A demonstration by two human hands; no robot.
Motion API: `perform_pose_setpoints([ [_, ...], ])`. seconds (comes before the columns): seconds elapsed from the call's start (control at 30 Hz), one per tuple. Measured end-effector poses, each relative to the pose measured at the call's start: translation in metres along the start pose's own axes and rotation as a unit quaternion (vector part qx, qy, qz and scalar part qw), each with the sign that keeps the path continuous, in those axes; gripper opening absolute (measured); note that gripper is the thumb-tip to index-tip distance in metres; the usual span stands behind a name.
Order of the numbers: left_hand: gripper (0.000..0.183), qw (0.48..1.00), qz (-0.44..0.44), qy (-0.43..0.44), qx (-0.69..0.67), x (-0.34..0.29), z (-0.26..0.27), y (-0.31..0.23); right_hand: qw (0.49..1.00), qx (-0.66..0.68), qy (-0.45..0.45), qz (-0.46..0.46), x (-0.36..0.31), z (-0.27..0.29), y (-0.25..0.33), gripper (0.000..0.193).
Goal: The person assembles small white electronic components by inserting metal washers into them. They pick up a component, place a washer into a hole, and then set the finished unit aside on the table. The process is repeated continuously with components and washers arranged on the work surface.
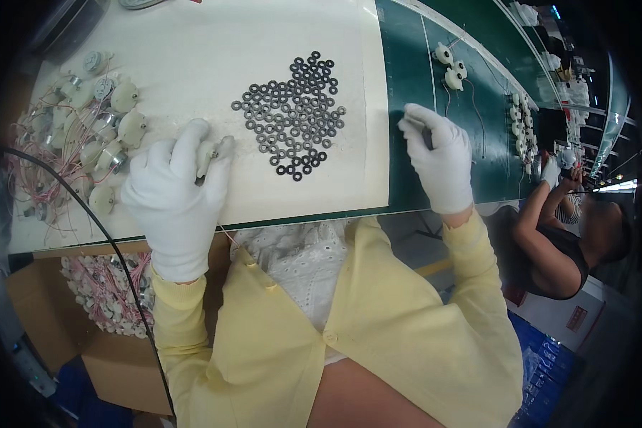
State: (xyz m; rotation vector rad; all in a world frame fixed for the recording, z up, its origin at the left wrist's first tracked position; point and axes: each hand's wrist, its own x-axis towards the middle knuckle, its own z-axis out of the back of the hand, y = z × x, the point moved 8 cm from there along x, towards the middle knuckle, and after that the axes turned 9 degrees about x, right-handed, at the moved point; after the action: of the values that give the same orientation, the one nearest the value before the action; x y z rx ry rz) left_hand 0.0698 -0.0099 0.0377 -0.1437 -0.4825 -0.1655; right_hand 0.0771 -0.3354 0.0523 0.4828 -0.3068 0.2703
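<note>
The left hand, gloved white, grips a small motor between curled fingers; the right hand is pinched shut on something too small to identify. Black washers lie between both hands. Judging by this, fitting a washer comes next, needing careful alignment
</note>
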Motion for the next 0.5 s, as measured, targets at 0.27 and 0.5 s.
perform_pose_setpoints([
  [0.27,0.038,0.989,-0.105,-0.086,-0.057,-0.009,0.028,-0.017,0.961,0.188,-0.126,-0.162,-0.002,0.028,-0.026,0.036],
  [0.5,0.023,0.924,-0.104,-0.284,-0.232,-0.003,0.083,-0.094,0.793,0.603,0.043,-0.073,-0.012,-0.046,0.106,0.075],
])
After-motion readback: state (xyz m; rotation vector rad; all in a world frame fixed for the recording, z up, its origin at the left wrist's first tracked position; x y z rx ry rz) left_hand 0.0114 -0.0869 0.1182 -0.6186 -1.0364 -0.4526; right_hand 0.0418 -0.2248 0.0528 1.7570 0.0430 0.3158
